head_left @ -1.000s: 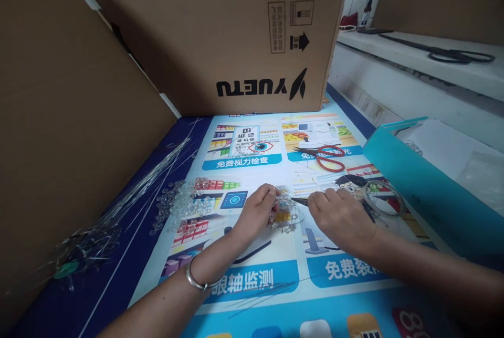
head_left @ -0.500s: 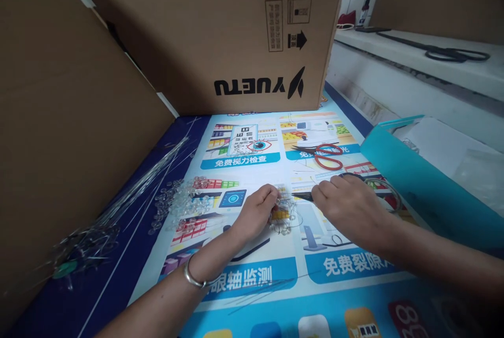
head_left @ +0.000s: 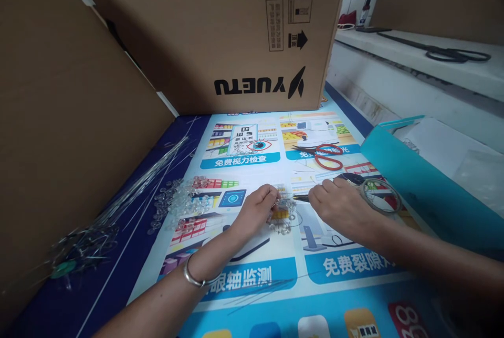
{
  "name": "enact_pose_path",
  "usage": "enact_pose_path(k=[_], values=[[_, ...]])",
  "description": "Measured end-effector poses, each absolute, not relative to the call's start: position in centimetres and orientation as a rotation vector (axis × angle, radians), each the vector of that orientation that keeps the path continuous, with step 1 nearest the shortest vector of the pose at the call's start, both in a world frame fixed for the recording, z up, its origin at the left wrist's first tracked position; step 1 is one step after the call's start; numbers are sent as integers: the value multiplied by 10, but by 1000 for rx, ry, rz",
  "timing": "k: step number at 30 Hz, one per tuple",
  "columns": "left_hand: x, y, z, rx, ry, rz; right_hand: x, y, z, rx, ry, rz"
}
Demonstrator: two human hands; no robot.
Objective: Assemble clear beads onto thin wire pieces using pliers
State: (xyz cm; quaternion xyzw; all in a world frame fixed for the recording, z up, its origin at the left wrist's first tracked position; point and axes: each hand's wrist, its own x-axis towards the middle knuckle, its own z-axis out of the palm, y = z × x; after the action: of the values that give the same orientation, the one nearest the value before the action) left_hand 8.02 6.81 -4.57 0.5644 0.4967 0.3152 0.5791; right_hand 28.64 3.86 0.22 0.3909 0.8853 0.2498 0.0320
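In the middle of the sheet, my left hand pinches a wire piece strung with clear beads, which hangs in a loose loop below the fingertips. My right hand is wrapped around a pair of dark needle-nose pliers. Their slim tip points left toward the beaded wire, close to it; whether it touches the wire I cannot tell. The fist hides most of the handles. A heap of loose clear beads lies left of my left hand.
Red-handled scissors lie beyond my hands. A tape roll sits by my right wrist, near a teal box. Long wires stretch along the left side. Cardboard walls the back and left. Large black scissors rest on a ledge.
My right hand has shifted slightly left and turned, so less of the pliers' jaws shows and more of the tape roll is visible. My left hand has stayed in place with the beaded wire.
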Motion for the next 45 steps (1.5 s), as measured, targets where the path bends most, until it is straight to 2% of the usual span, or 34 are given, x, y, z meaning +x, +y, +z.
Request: enact_pose_path(k=[9,16,24,35,45], values=[[78,68,-47,1388,1142,736,286,40,-3,1194,2663,760],[78,68,-43,1539,1175,735,285,35,21,1117,2673,760],[78,68,-39,1728,1217,731,285,46,26,1023,2670,549],[78,68,-40,1904,1295,732,276,31,36,1086,2631,637],[77,70,-42,1893,1088,778,270,42,42,1110,2692,710]])
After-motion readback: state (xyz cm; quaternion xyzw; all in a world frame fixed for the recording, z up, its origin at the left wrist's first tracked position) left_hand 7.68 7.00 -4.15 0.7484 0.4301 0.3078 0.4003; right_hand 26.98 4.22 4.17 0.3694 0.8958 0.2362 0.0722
